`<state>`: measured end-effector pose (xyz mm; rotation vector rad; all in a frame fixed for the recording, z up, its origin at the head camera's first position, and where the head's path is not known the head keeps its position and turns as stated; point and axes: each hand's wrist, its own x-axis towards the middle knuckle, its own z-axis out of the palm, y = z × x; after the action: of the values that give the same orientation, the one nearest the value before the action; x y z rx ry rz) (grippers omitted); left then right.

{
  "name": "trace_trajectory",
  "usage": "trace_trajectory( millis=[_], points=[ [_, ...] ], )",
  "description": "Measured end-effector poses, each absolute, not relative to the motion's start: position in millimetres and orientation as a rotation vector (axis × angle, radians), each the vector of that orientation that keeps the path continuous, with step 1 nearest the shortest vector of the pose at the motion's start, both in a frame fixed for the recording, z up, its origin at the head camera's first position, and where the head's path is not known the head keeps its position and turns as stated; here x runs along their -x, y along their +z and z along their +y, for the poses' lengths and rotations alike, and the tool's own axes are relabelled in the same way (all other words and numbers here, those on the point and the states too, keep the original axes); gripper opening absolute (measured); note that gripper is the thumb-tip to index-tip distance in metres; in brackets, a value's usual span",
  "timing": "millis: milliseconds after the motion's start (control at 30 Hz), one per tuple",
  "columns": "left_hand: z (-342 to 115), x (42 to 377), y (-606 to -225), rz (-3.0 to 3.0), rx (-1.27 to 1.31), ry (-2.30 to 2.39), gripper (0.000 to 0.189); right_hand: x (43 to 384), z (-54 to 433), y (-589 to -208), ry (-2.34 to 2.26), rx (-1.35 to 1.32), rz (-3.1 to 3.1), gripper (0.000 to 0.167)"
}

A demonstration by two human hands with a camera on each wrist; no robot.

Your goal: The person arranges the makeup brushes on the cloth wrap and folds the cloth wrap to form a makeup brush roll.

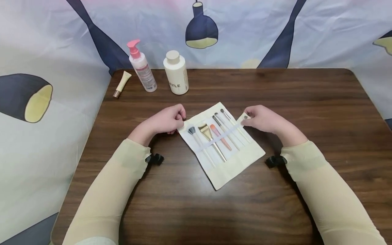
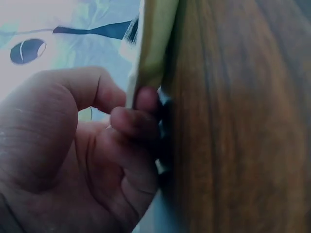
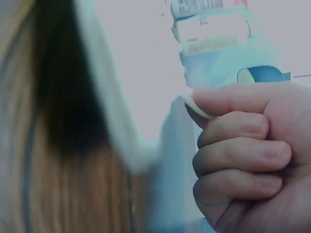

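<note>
A cream fabric brush pouch point(image 1: 242, 167) lies unfolded and turned at an angle in the middle of the table. Several makeup brushes sit in it under a pale elastic band, among them a wide gold brush point(image 1: 211, 139) and a pink-orange brush point(image 1: 220, 137). At the pouch's left corner, my left hand point(image 1: 166, 119) pinches the edge between thumb and fingers, as the left wrist view also shows. My right hand point(image 1: 264, 119) pinches a small tab point(image 1: 244, 118) with a metal snap on the pouch's right side. In the right wrist view its other fingers are curled.
On the brown wooden table point(image 1: 196, 217), a white pump bottle point(image 1: 144, 73) with a pink top and a white capped bottle point(image 1: 177, 75) stand at the back left. Beside them lies a small cream tube point(image 1: 122, 84). A printed curtain point(image 1: 245, 30) hangs behind the table.
</note>
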<state>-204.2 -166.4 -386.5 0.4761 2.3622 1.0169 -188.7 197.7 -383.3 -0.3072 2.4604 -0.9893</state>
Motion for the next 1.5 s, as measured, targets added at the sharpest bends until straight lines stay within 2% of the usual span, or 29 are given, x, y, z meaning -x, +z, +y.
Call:
trace_trajectory(
  millis=[167, 300, 533, 767, 1000, 1133, 1267, 1500],
  points=[
    [-163, 195, -382, 2.409, -0.619, 0.732, 0.006, 183, 191, -385, -1.055, 0.266, 2.437, 0.015],
    [-157, 187, -372, 2.435, -0.699, 0.544, 0.005, 183, 185, -379, -1.095, 0.292, 2.484, 0.022],
    [-154, 168, -355, 2.326, -0.658, 0.382, 0.007, 186, 174, -378, -1.011, 0.432, 2.575, 0.035],
    [-156, 155, -349, 2.318, -0.672, 0.469, 0.012, 188, 171, -376, -1.042, 0.601, 2.590, 0.040],
    [-156, 130, -360, 2.236, -0.707, 0.600, 0.012, 182, 175, -371, -1.084, 0.633, 2.612, 0.047],
    [-150, 113, -359, 2.330, -0.784, 0.529, 0.013, 164, 188, -365, -0.963, 0.751, 2.685, 0.049],
    [-151, 96, -352, 2.469, -0.848, 0.424, 0.013, 132, 203, -361, -0.708, 0.946, 2.737, 0.052],
    [-155, 85, -355, 2.578, -0.955, 0.436, 0.036, 77, 216, -369, -0.488, 1.080, 2.793, 0.065]
  ],
)
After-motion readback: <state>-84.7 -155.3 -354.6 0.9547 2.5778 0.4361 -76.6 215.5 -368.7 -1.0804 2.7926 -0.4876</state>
